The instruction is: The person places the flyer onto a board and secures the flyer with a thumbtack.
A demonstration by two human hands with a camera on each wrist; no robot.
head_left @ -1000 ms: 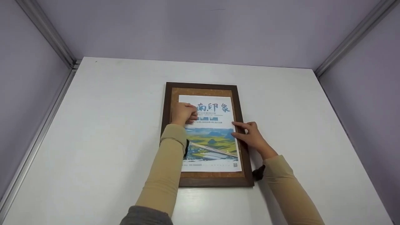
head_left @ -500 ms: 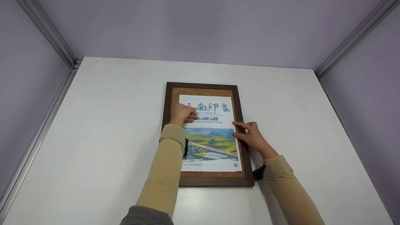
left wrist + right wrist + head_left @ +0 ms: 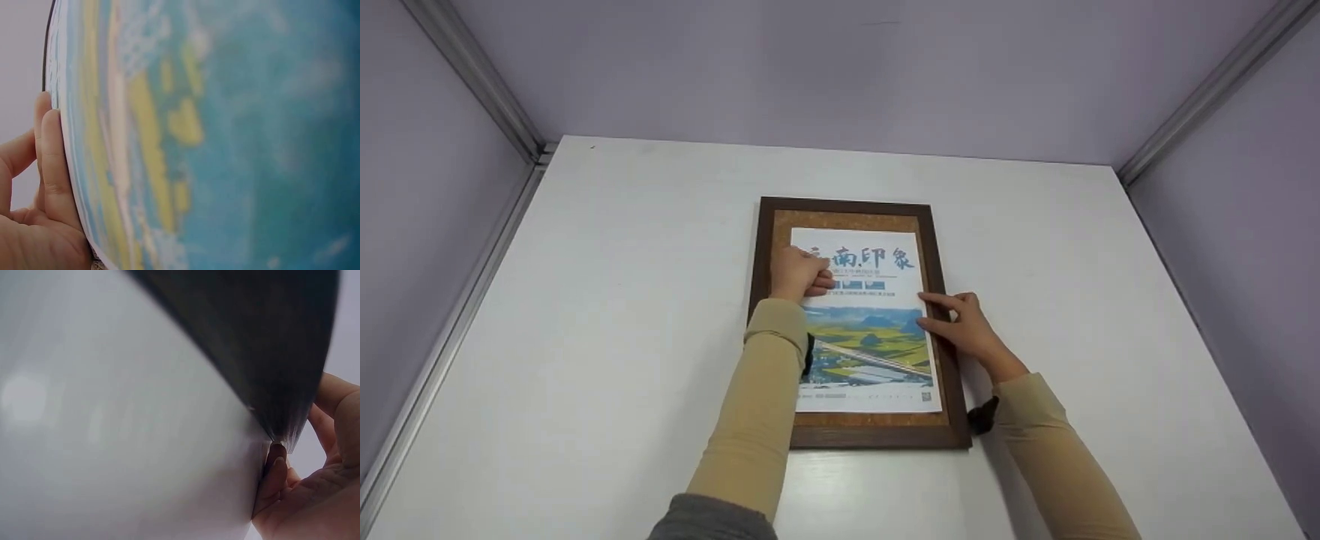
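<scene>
Head view: left hand (image 3: 802, 274) clenched on poster (image 3: 864, 322), right hand (image 3: 964, 326) fingers released, steadying its edge; poster may skew in frame (image 3: 840, 206).

From my remote seat I see a white surface (image 3: 607, 315) filling most of the head view, smooth and faintly glossy near its front edge. Plain lilac walls (image 3: 825, 75) close it in at the back and on both sides. Grey metal rails (image 3: 472, 71) run along the corners where the walls meet. The light is soft and even.
</scene>
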